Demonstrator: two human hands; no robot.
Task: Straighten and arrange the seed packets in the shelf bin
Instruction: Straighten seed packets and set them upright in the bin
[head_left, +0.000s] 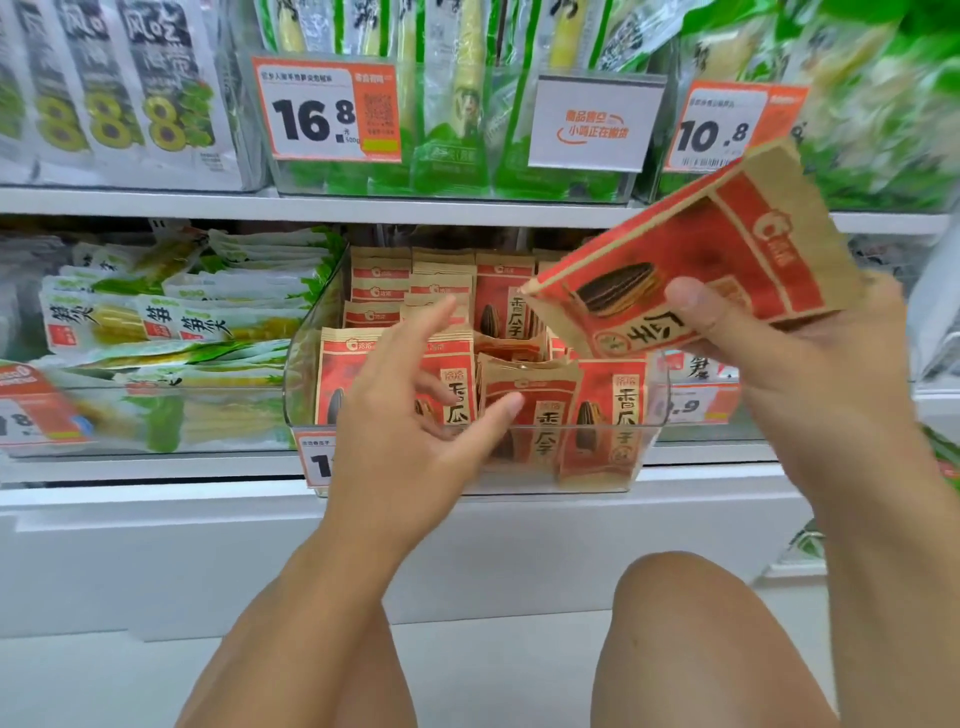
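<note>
A clear plastic shelf bin (306, 338) holds several red and tan sunflower seed packets (608, 410), some upright in rows and some leaning in the middle. My right hand (779, 353) grips one seed packet (727, 260), lifted and tilted above the bin's right side, thumb on its front. My left hand (410, 415) reaches into the front of the bin with fingers spread and relaxed, its thumb touching a front packet (535, 415) and its fingers by another packet. It grips nothing.
Left of the bin lies a bin of green and white packets (182, 312). The upper shelf carries price tags (327, 109) and green packets (457, 104). A white shelf edge (363, 208) runs above the seed bin. My knees (691, 623) are below, near the shelf base.
</note>
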